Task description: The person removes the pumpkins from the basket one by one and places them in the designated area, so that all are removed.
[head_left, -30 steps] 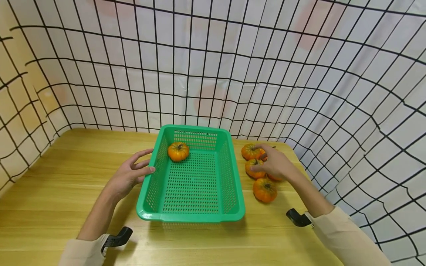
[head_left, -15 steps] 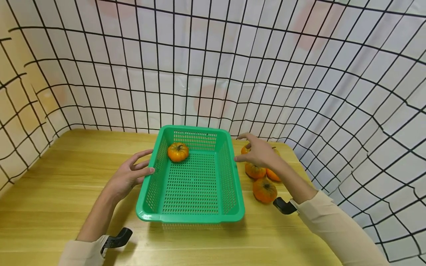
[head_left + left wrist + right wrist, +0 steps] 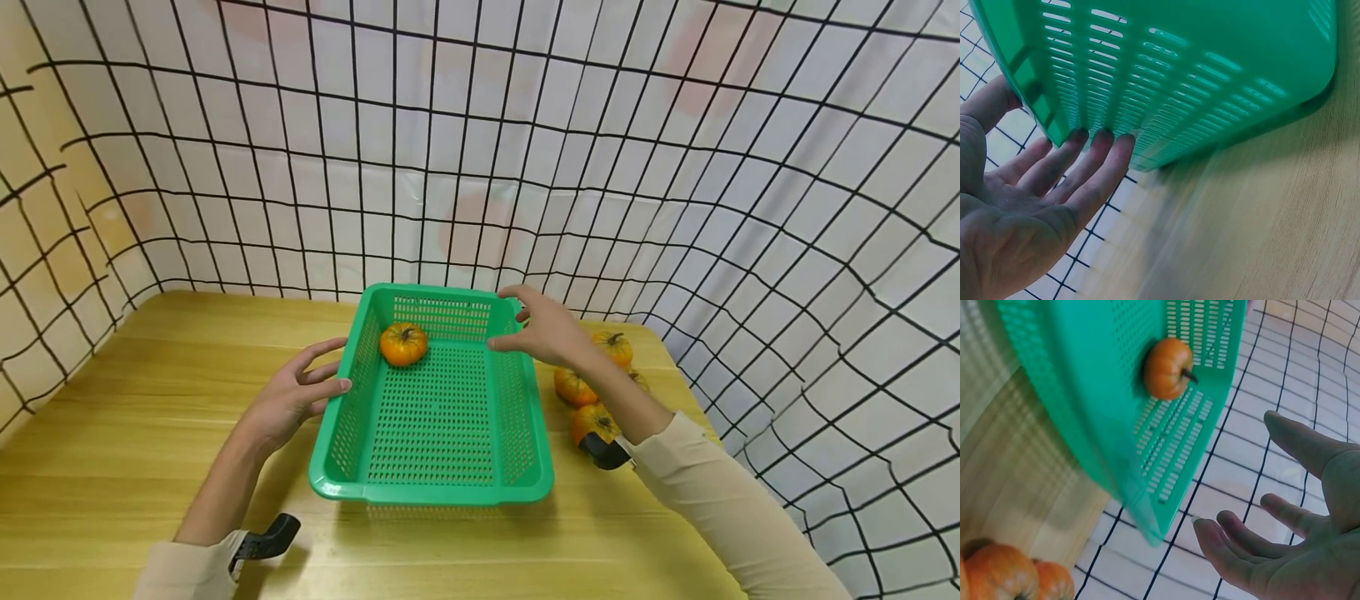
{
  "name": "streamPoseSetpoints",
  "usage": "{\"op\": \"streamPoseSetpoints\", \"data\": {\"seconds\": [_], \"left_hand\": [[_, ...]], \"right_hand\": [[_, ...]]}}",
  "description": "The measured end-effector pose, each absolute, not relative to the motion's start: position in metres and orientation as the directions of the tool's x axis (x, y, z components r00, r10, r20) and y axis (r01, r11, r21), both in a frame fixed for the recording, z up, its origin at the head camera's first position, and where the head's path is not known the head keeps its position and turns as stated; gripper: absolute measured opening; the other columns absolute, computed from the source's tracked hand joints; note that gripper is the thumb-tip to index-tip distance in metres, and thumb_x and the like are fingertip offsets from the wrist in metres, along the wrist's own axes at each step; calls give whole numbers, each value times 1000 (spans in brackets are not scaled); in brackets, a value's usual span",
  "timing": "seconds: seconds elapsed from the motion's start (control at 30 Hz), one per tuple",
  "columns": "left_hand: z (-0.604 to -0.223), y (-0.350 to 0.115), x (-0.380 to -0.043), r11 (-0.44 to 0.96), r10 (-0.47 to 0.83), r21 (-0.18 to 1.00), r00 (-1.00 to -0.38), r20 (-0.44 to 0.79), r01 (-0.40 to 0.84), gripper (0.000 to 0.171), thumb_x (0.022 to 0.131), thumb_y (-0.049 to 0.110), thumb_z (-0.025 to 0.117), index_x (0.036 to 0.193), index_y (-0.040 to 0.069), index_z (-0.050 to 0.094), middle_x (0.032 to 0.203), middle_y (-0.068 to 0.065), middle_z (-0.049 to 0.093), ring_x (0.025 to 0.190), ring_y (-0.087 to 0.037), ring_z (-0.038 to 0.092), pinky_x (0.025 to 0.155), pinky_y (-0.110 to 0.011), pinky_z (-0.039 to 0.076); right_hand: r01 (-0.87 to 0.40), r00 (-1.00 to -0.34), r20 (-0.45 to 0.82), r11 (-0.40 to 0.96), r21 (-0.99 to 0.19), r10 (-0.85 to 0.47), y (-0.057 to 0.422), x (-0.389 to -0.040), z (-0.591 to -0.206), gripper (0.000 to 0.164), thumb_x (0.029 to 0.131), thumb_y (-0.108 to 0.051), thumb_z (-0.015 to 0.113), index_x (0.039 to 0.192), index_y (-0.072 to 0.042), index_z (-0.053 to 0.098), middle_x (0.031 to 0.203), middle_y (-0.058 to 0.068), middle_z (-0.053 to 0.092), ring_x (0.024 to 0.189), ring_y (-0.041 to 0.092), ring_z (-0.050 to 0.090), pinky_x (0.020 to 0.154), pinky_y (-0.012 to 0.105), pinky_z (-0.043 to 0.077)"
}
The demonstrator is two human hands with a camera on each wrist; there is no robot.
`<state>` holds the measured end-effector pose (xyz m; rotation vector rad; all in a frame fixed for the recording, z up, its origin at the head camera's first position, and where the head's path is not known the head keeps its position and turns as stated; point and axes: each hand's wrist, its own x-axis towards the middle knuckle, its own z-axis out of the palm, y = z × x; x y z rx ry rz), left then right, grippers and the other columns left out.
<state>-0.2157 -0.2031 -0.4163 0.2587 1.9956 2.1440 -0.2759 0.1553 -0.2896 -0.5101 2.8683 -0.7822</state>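
A green slotted plastic basket (image 3: 431, 492) stands on the wooden table, with one small orange pumpkin (image 3: 403, 344) in its far left corner. At the basket's left rim, my left hand (image 3: 288, 396) lays its thumb over the edge while the fingertips meet the outer wall, as the left wrist view shows. My right hand (image 3: 543, 329) hovers at the far right corner, fingers spread and nothing between them; in the head view its thumb overlaps the basket's inside. Under and beside the right forearm lie several more pumpkins (image 3: 574, 387), partly hidden by the arm.
A white curtain (image 3: 450, 192) with a black grid pattern rises behind the table (image 3: 150, 392) and along both sides. Black wrist mounts (image 3: 266, 537) sit at both sleeves.
My right hand has moved left from over the loose pumpkins to the basket's far right corner, carrying nothing visible. The left hand and the basket stay put.
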Motion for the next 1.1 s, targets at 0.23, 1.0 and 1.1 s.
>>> {"op": "streamPoseSetpoints", "data": {"seconds": [0.23,1.0,1.1], "left_hand": [[-416,-201,-217,-68,269,997,-963,-8,-27,76,96,9,69,159,13,27,157,-29,37,111,-23,70,91,-37,59],[-418,-204,-217,-70,274,997,-962,6,-14,74,97,9,67,159,12,27,157,-30,37,111,-22,70,90,-35,59],[-418,-204,-217,-72,276,997,-961,9,-11,75,97,8,67,160,12,26,157,-31,36,112,-22,70,90,-35,59]], "right_hand": [[-328,-922,-17,802,-499,-388,134,-279,-293,83,85,-42,81,155,-20,40,138,19,59,120,36,60,89,48,56],[-263,-937,-19,742,-617,-348,66,-298,-322,80,85,-42,82,151,-19,45,132,14,62,118,28,59,89,44,55],[-257,-938,-28,748,-611,-346,61,-301,-325,79,85,-43,82,151,-20,45,133,13,63,118,26,60,93,45,54]]}}
